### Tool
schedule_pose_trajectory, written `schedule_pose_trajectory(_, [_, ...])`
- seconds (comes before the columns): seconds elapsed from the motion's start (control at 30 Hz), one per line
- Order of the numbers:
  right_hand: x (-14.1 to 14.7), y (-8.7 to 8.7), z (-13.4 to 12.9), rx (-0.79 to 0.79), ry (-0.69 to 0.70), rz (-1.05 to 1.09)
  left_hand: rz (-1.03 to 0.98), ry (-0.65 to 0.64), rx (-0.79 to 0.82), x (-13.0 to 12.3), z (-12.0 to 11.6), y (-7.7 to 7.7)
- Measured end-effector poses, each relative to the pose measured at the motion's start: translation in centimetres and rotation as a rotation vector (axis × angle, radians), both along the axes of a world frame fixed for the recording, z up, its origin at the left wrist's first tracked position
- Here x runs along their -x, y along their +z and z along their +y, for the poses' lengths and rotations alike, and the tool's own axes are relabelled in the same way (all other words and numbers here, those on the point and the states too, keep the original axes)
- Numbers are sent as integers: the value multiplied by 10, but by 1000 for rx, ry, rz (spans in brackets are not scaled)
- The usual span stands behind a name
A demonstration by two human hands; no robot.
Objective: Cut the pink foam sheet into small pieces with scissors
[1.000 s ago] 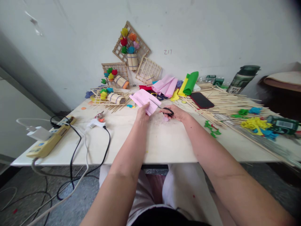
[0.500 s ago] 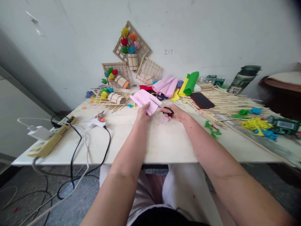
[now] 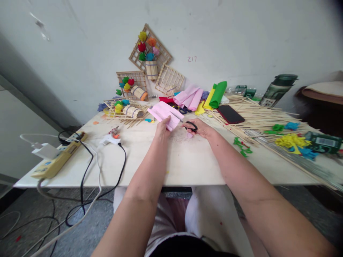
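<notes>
Scissors [image 3: 191, 126], barely shifted, meet pink sheet's [image 3: 162, 111] edge beyond open table [image 3: 194, 162].

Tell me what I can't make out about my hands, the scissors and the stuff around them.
- Head view: some fingertips of the left hand, hidden by the pink sheet.
- Head view: tips of the scissors, too small to tell apart from the sheet.
- Head view: print on the lying green bottle, small and blurred.
- Head view: far end of the white cable, cut off by the bottom edge.

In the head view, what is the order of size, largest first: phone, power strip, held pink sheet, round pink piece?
1. Power strip
2. Pink sheet
3. Phone
4. Round pink piece
</notes>
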State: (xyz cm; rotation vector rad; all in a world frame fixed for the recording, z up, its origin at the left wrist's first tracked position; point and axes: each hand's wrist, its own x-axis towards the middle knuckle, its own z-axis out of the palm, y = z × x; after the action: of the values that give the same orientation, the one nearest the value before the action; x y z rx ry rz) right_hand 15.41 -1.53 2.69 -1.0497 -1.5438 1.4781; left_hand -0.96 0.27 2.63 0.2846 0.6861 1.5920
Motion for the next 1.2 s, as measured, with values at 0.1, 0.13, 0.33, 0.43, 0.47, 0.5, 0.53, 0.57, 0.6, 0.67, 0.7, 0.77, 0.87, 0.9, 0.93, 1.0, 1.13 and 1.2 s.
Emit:
schedule_pose_trajectory(0.1, [-1, -3, 3, -10, 7, -6, 2, -2, 1, 0, 0, 0])
schedule_pose_trajectory(0.13, [0, -3, 3, -11, 6, -5, 5, -2, -1, 0, 0, 0])
schedule_pose_trajectory(0.33, [1, -2, 1, -10, -13, -6, 11, -5, -6, 0, 0, 0])
schedule_pose_trajectory(0.43, [1, -2, 2, -15, -9, -11, 5, 0, 0, 0, 0, 1])
schedule_pose_trajectory(0.47, [1, -3, 2, -15, -8, -12, 4, 2, 3, 0, 0, 1])
schedule_pose_trajectory(0.5, [0, -3, 2, -16, -8, -13, 5, 4, 6, 0, 0, 1])
schedule_pose_trajectory(0.53, [0, -3, 2, -17, -8, -12, 8, 5, 7, 0, 0, 1])
schedule_pose_trajectory(0.57, [0, -4, 2, -18, -7, -12, 12, 6, 7, 0, 0, 1])
schedule_pose_trajectory(0.6, [0, -4, 2, -19, -5, -12, 15, 7, 8, 0, 0, 1])
schedule_pose_trajectory(0.67, [0, -3, 2, -25, -2, -18, 15, 7, 14, 1, 0, 1])
schedule_pose_trajectory(0.7, [0, -3, 1, -27, 1, -23, 11, 7, 21, 1, -1, 2])
schedule_pose_trajectory(0.77, [1, -2, 0, -27, 9, -33, -2, 9, 34, 1, -1, 2])
schedule_pose_trajectory(0.87, [1, -1, -2, -18, 21, -33, -17, 20, 34, 1, -1, 2])
schedule_pose_trajectory(0.9, [1, -1, -2, -16, 22, -30, -18, 24, 30, 1, 0, 2])
schedule_pose_trajectory(0.93, [1, -1, -2, -12, 23, -26, -17, 28, 25, 2, 0, 1])
schedule_pose_trajectory(1.0, [1, -1, -3, -1, 21, -14, -11, 29, 19, 2, 1, 0])
schedule_pose_trajectory(1.13, [1, 4, -8, 49, 4, 16, 8, 19, 26, 2, 1, 0])
schedule_pose_trajectory(1.2, [3, 9, -13, 80, -3, 23, 14, 9, 34, 1, -1, 2])
